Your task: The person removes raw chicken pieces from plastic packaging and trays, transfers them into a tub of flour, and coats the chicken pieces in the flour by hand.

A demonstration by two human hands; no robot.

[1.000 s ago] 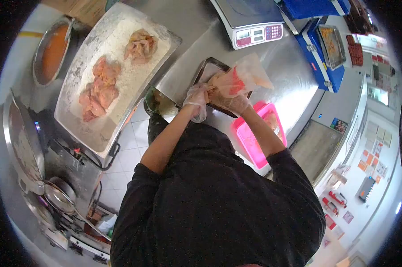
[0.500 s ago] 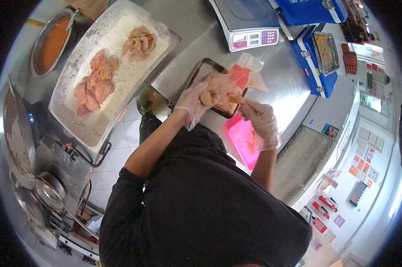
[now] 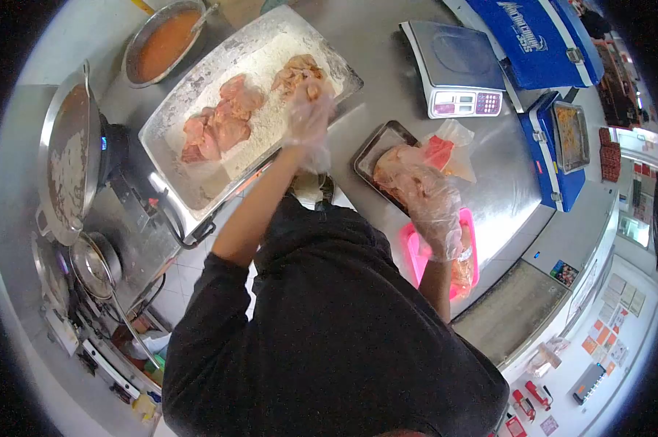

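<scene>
- Left grip (image 3: 311, 120) is reaching over smaller meat pile (image 3: 291, 73) in floured tub (image 3: 202, 180); closure uncertain.
- Right grip (image 3: 435, 218) is overlapping meat (image 3: 396, 166) on dark tray (image 3: 373, 138); closure uncertain.

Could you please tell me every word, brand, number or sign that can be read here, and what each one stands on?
"COOLER", on the blue lid; the white lettering around it is too blurred to read surely.
Display and keys of the scale: too small to read.
Wall papers: too small to read.
</scene>
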